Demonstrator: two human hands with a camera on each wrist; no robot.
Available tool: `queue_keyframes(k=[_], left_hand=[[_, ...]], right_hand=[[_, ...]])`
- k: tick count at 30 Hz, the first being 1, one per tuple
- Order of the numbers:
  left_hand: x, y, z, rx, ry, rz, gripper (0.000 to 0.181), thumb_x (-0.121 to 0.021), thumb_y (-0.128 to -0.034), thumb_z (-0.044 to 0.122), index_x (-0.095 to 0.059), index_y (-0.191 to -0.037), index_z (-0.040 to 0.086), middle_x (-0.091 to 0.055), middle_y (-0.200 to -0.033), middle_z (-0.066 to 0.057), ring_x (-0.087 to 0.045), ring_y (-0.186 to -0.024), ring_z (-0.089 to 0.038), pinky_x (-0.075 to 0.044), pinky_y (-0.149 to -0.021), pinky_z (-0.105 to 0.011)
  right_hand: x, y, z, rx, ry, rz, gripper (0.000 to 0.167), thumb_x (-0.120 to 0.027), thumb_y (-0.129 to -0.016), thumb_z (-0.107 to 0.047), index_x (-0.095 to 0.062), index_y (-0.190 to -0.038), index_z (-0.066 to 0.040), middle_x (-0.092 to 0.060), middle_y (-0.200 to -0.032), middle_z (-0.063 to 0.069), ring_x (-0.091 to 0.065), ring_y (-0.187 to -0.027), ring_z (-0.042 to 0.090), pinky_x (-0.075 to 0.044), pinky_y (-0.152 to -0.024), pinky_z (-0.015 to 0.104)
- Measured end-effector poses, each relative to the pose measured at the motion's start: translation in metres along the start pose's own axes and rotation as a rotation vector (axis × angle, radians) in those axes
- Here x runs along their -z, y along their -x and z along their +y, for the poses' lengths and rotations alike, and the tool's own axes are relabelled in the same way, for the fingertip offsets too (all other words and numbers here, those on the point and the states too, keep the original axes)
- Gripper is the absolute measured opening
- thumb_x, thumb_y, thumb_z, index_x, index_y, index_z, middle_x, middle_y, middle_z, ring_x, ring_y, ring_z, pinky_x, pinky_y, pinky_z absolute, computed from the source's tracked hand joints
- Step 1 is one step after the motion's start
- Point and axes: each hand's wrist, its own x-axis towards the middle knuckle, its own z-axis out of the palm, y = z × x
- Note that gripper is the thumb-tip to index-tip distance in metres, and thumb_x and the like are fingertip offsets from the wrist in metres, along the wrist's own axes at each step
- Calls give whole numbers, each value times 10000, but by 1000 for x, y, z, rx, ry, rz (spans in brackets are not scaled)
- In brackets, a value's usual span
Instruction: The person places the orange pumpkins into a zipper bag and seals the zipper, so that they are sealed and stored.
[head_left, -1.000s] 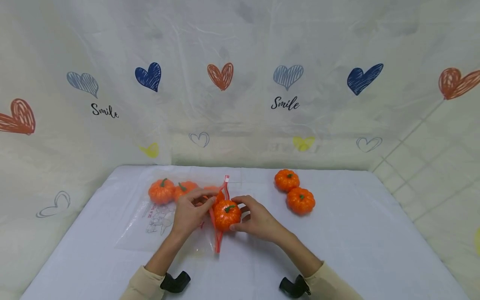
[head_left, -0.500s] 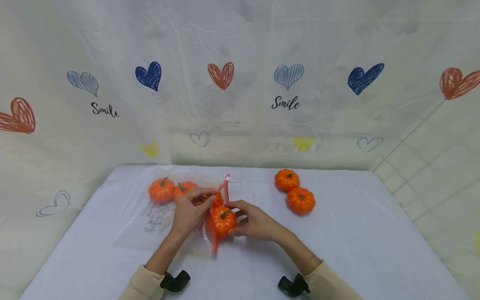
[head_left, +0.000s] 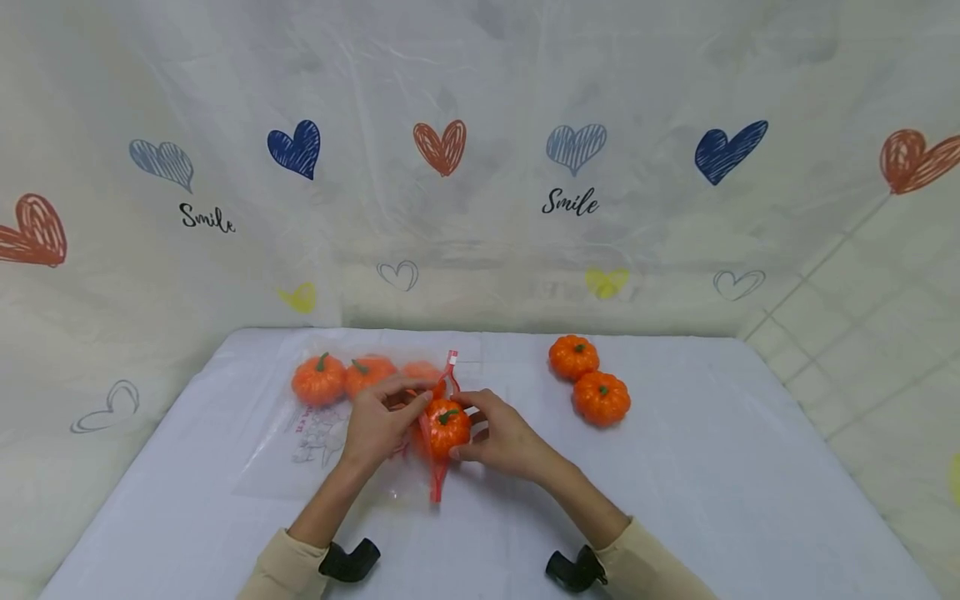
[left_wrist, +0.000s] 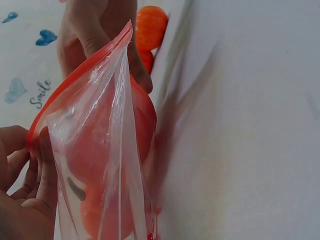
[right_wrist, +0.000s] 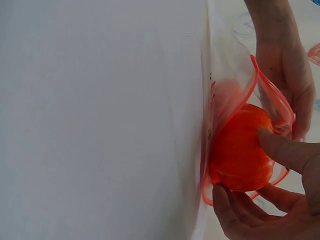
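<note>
At the left, we see a clear zip bag (head_left: 273, 458) lying on the white tablecloth (head_left: 712, 475), with at least 3 glossy orange pumpkins (head_left: 318, 382) showing through its film. Next, we see the left hand (head_left: 378, 421), mostly closed, its thumb and fingertips pinching the bag's red zip rim (head_left: 437, 485); the mouth gapes. In that mouth, partly inside, we find another small pumpkin (head_left: 453, 431), its green stem on top. On its right side, the right hand (head_left: 501, 437) is half closed, thumb and fingers curved round it, gripping. Farthest right, well apart from the bag, we see 2 loose pumpkins (head_left: 602, 402) touching each other.
</note>
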Motion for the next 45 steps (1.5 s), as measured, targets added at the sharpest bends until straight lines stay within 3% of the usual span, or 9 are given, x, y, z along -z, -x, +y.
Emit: queue_keyframes(k=[6, 13, 17, 21, 25, 30, 35, 45], left_hand=[[0, -1, 0, -5, 2, 3, 158, -794, -935, 232, -822, -1083, 184, -772, -1025, -57, -676, -854, -161, -574, -826, -213], [0, -2, 1, -3, 21, -3, 180, -786, -942, 248, -818, -1100, 167, -774, -1028, -60, -658, -884, -144, -556, -814, -207], [-1, -2, 3, -9, 19, -16, 195, -781, -945, 234, -813, -1113, 139, -778, -1025, -68, -666, -882, -150, -559, -828, -216], [-1, -2, 3, -13, 20, -19, 186, -776, -950, 230, -811, -1118, 158, -792, -1043, -95, -674, -877, -151, -561, -831, -216], [-2, -3, 2, -18, 22, -18, 172, -778, -949, 234, -813, -1112, 189, -798, -1050, -77, -684, -887, -150, -564, -839, -217], [-2, -3, 2, -25, 16, -19, 176, -781, -946, 237, -814, -1111, 186, -798, -1038, -53, -686, -897, -141, -564, -845, -217], [-2, -2, 1, -21, 20, -18, 188, -780, -947, 241, -812, -1117, 167, -798, -1056, -97, -682, -895, -151, -560, -837, -212], [0, 1, -1, 24, 19, -17, 171, -783, -944, 214, -815, -1109, 185, -793, -1069, -52, -657, -920, -155, -553, -830, -194]], right_hand=[[-1, -2, -1, -13, 39, 14, 705, -875, -848, -199, -563, -1477, -138, -606, -1242, 83, -655, -1150, 259, -623, -933, 405], [-1, -3, -1, -12, 43, -82, 712, -870, -854, -206, -561, -1495, -211, -594, -1221, 76, -654, -1067, 238, -611, -891, 352], [-3, -4, -2, -14, 31, -82, 709, -853, -871, -198, -522, -1496, -144, -617, -1256, 81, -651, -1086, 234, -615, -907, 338], [-5, -5, -4, -53, -20, -48, 593, -854, -867, -181, -532, -1355, -81, -634, -1261, 79, -666, -1102, 226, -628, -902, 340], [-4, -4, -5, -67, -51, -26, 490, -857, -861, -159, -561, -1242, -75, -637, -1241, 76, -682, -1084, 227, -633, -885, 342], [-2, -2, -3, -30, -26, -31, 460, -843, -879, -180, -607, -1264, -94, -661, -1247, 59, -674, -1087, 241, -627, -888, 331], [6, 0, 0, -13, -21, -41, 430, -826, -899, -203, -638, -1269, -91, -683, -1215, 83, -687, -1053, 230, -623, -878, 319], [36, 12, 12, -82, -10, 31, 415, -765, -953, -304, -643, -1292, -97, -691, -1219, 115, -687, -1027, 168, -593, -883, 301]])
